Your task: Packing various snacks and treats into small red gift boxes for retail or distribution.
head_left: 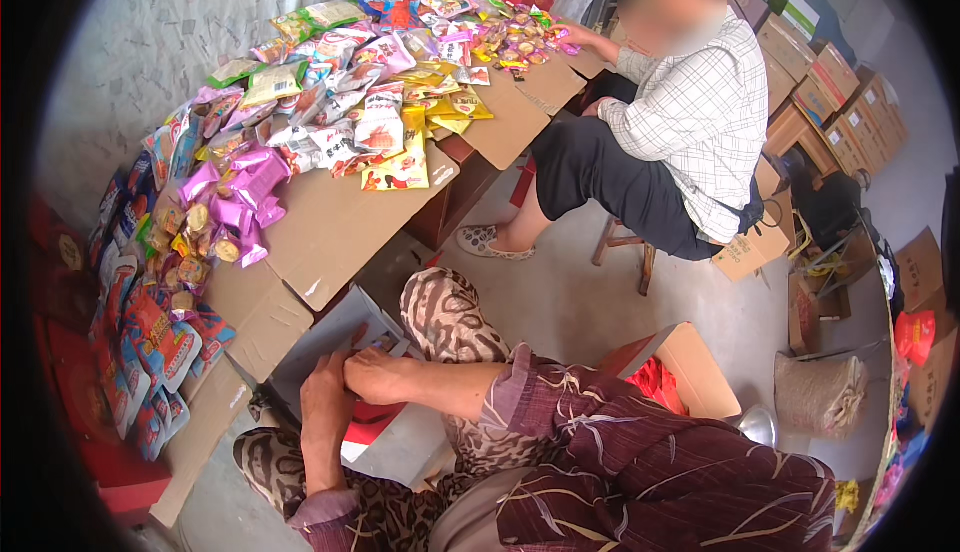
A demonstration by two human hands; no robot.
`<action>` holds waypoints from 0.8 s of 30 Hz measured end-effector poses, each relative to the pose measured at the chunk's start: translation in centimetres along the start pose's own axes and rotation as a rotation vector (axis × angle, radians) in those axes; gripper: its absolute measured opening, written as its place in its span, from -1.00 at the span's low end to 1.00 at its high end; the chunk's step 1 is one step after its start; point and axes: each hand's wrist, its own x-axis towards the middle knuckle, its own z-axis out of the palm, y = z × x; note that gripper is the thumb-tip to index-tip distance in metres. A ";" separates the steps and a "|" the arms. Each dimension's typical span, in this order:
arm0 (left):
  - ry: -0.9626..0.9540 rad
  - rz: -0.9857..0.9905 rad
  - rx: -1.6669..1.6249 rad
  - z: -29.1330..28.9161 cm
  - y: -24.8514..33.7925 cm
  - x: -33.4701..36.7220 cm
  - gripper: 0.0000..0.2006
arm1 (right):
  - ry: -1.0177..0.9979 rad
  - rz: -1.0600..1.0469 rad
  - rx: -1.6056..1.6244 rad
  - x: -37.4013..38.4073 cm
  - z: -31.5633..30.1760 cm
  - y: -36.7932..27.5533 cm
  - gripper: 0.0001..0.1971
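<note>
My left hand (325, 392) and my right hand (375, 375) meet between my knees, fingers curled in and closed. Whatever they may grip is hidden behind the fingers. Right below them is an open box with pale grey flaps (402, 449) and a red and white part (368, 428) inside. Just beyond my hands the cardboard-covered table (325, 239) begins. On it, nearest to me, lie blue and red snack packets (160, 344), small round wrapped sweets (195, 242) and shiny purple packets (252, 180).
Farther along the table lie yellow packets (405, 157) and many mixed ones. Across from me a person (670, 122) sits on a wooden stool (622, 248), one hand at the small sweets. Cartons (845, 112) are stacked at the right. A cardboard box (690, 367) with red bags stands behind my arm.
</note>
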 end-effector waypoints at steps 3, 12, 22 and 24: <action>-0.004 0.029 0.027 0.2 -0.4 0.1 -0.59 | 0.005 0.003 0.000 -0.1 -0.4 -0.1 -0.88; -0.003 0.027 0.052 0.3 0.1 0.2 -0.55 | -0.039 -0.012 -0.052 -0.4 -0.7 -0.1 -0.88; 0.007 0.029 0.048 0.7 0.5 0.5 -0.56 | -0.013 -0.003 -0.058 -0.6 -0.9 0.2 -0.89; -0.013 0.029 0.040 0.4 1.3 0.9 -0.51 | -0.012 0.004 -0.061 -0.9 -1.6 0.5 -0.89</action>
